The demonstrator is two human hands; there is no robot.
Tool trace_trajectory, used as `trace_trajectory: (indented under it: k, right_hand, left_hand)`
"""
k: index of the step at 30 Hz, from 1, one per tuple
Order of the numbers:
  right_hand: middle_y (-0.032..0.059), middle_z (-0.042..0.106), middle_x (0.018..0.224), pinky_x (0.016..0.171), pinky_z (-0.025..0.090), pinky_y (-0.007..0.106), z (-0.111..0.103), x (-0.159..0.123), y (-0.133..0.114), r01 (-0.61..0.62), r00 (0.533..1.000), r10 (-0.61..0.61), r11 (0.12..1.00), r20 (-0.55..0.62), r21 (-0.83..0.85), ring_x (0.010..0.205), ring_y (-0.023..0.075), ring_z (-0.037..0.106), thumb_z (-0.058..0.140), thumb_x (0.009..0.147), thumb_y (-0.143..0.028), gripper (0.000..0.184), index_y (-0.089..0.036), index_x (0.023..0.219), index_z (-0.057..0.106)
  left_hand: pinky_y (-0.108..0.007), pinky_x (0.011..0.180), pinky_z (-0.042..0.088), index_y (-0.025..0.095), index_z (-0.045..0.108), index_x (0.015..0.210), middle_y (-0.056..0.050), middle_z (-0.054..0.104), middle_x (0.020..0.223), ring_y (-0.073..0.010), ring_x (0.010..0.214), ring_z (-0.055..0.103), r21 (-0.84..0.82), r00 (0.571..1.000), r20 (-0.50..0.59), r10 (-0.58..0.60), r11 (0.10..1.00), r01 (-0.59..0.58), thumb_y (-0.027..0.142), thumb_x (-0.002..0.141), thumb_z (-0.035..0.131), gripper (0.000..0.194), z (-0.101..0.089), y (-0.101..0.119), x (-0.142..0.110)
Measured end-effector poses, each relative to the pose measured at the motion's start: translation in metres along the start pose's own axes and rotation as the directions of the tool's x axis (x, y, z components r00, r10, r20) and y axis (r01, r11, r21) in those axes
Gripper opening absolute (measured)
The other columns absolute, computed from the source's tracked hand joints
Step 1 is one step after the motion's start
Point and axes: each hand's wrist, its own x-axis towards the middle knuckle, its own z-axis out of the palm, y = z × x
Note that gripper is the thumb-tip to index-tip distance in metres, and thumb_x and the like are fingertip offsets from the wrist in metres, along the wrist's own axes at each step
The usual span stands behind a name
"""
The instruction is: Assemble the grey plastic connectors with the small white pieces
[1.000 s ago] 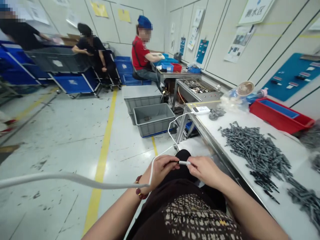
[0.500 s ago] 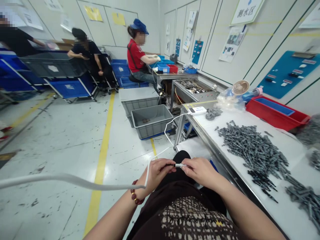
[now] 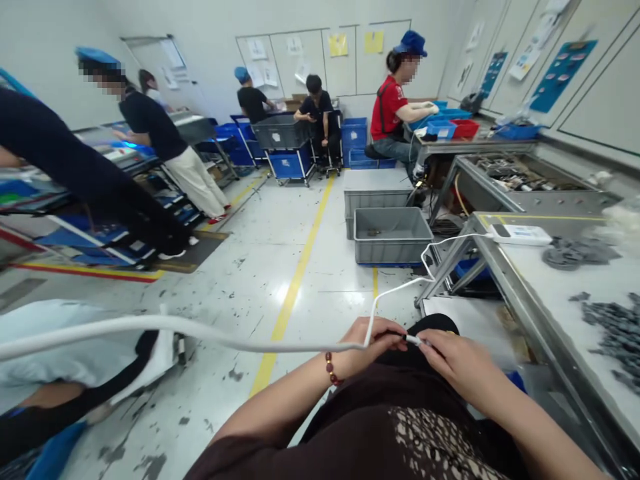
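Over my lap, both hands pinch a small, slim black-and-white rod-shaped part (image 3: 412, 339); I cannot make out its exact kind. My left hand (image 3: 371, 342) is closed on the black end, and my right hand (image 3: 456, 358) grips the white end. Fingers cover much of the part. A white cable (image 3: 210, 332) crosses in front of my left wrist and leads up to a white power bank-like device (image 3: 520, 234) on the table to my right. Grey small parts (image 3: 613, 333) lie piled on that table, beside flat grey pieces (image 3: 575, 252).
Grey bins (image 3: 393, 250) stand on the floor ahead. The metal-edged table (image 3: 545, 300) borders my right side. A co-worker in red (image 3: 390, 110) sits at a bench. At lower left, close by, is another person's dark-sleeved arm (image 3: 85, 400). Other people work farther back.
My view has swung left, bringing more co-workers in and pushing the table toward the right edge. Both hands still hold the rod-shaped part between them.
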Motion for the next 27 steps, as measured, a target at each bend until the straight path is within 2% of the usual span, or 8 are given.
trace_trajectory:
  k: [7, 13, 22, 27]
  right_hand:
    - [0.0051, 0.068, 0.083, 0.063, 0.039, 0.026, 0.004, 0.020, -0.012, 0.079, 0.986, -0.084, 0.996, 0.144, 0.036, 0.075, 0.0195, 0.062, 0.033, 0.092, -0.027, 0.030, -0.021, 0.087, 0.062]
    - [0.0040, 0.067, 0.078, 0.060, 0.035, 0.025, 0.006, 0.036, -0.019, 0.136, 0.974, -0.131, 0.991, 0.185, -0.011, 0.071, 0.0182, 0.061, 0.036, 0.091, -0.027, 0.027, -0.021, 0.081, 0.060]
    - [0.0039, 0.066, 0.078, 0.060, 0.034, 0.025, 0.009, 0.039, -0.021, 0.110, 0.972, -0.105, 0.994, 0.209, -0.014, 0.071, 0.0187, 0.061, 0.036, 0.092, -0.025, 0.025, -0.021, 0.082, 0.059]
    - [0.0044, 0.067, 0.078, 0.058, 0.034, 0.025, 0.015, 0.044, -0.024, 0.097, 0.968, -0.096, 0.995, 0.233, 0.004, 0.070, 0.0184, 0.061, 0.036, 0.091, -0.025, 0.025, -0.021, 0.080, 0.058]
  left_hand:
    - [-0.027, 0.067, 0.055, 0.011, 0.065, 0.092, -0.010, 0.073, 0.078, -0.0174, 0.071, 0.069, -0.185, 0.980, -0.087, -0.179, 0.969, 0.160, 0.034, 0.084, 0.055, 0.027, 0.004, -0.027, -0.025]
    - [-0.028, 0.065, 0.056, 0.009, 0.066, 0.089, -0.012, 0.072, 0.077, -0.0198, 0.071, 0.070, -0.291, 0.954, -0.162, -0.251, 0.936, 0.197, 0.046, 0.079, 0.059, 0.039, -0.002, -0.032, -0.035]
    - [-0.028, 0.068, 0.055, 0.008, 0.065, 0.096, -0.013, 0.072, 0.079, -0.0197, 0.073, 0.069, -0.340, 0.962, -0.131, -0.238, 0.923, 0.181, 0.040, 0.082, 0.058, 0.036, -0.002, -0.048, -0.037]
    - [-0.029, 0.072, 0.054, 0.009, 0.066, 0.094, -0.011, 0.072, 0.081, -0.0184, 0.075, 0.068, -0.306, 0.951, -0.081, -0.300, 0.915, 0.262, 0.040, 0.080, 0.060, 0.034, -0.011, -0.045, -0.039]
